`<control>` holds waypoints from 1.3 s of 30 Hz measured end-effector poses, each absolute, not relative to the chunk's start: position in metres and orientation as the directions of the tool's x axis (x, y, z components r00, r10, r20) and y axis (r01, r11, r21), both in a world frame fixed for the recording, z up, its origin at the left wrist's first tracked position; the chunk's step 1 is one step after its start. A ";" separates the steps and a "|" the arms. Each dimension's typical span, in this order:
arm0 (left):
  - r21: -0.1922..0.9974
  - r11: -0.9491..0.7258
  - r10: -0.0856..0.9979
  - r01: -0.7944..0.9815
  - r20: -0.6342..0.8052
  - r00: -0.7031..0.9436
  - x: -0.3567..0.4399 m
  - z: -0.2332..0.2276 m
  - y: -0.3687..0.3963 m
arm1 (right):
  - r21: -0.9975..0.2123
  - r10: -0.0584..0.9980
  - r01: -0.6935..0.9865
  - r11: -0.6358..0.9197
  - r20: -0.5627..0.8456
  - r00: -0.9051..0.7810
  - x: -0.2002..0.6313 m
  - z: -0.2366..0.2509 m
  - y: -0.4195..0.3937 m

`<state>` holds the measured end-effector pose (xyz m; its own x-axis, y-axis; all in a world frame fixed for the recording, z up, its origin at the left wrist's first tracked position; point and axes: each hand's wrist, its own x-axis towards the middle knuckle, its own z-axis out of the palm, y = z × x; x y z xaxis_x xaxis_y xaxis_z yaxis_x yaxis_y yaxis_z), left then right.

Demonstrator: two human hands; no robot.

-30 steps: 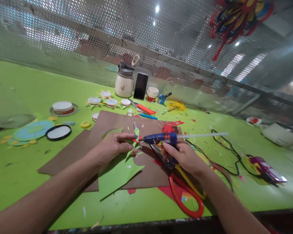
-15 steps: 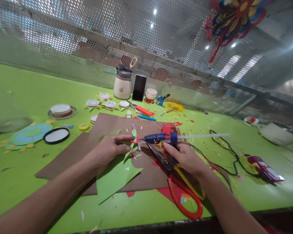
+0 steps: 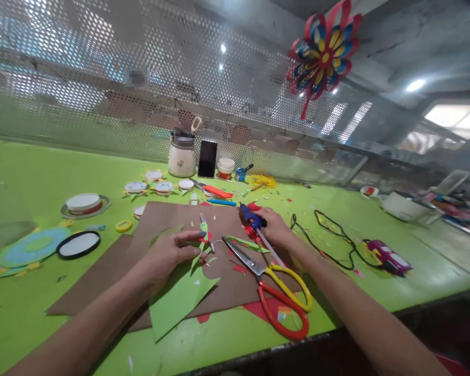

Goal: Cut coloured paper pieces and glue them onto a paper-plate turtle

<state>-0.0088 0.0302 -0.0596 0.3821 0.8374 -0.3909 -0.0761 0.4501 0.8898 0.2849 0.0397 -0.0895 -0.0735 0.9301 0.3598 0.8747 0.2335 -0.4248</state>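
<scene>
My right hand point(image 3: 276, 227) grips a blue glue gun point(image 3: 250, 217) with a clear glue stick trailing from its back, held low over the far right part of the brown paper sheet point(image 3: 164, 219). My left hand point(image 3: 168, 254) rests on the brown sheet, fingertips pinching a small green paper strip with a red bit point(image 3: 204, 233). A large green paper cutout point(image 3: 176, 297) lies under my left wrist. Red-and-yellow scissors point(image 3: 276, 290) lie shut on the sheet between my arms.
At the back stand a cream jar point(image 3: 181, 155), a dark phone point(image 3: 207, 159), small pots and round lids point(image 3: 84, 202). A black cord point(image 3: 337, 240) runs right to a purple object point(image 3: 387, 257). A paper flower point(image 3: 324, 48) hangs on the perforated metal screen. Scraps litter the green table.
My right hand has carried the glue gun away from the green strip, back and to the right. The left hand stays on the strip. The camera has tilted up.
</scene>
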 end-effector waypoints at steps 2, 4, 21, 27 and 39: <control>0.893 0.444 0.836 -0.078 -0.381 0.395 -0.009 -0.058 0.029 | -0.416 0.937 0.876 0.243 0.333 -0.102 0.287 -0.084 0.040; 0.894 0.438 0.838 -0.092 -0.370 0.401 -0.010 -0.058 0.029 | -0.423 0.944 0.874 0.238 0.313 -0.105 0.287 -0.073 0.033; 0.907 0.301 0.941 -0.294 -0.234 0.243 -0.003 -0.074 0.026 | -0.923 0.994 0.368 -0.111 -0.107 0.031 0.143 -0.072 0.001; 0.935 0.215 0.972 -0.283 -0.178 0.150 -0.002 -0.076 0.026 | -0.966 0.974 0.138 -0.216 -0.205 0.091 0.128 -0.069 0.004; 0.924 0.159 0.984 -0.348 -0.121 0.127 0.000 -0.076 0.028 | -0.990 0.988 0.013 -0.139 -0.137 0.075 0.142 -0.066 -0.007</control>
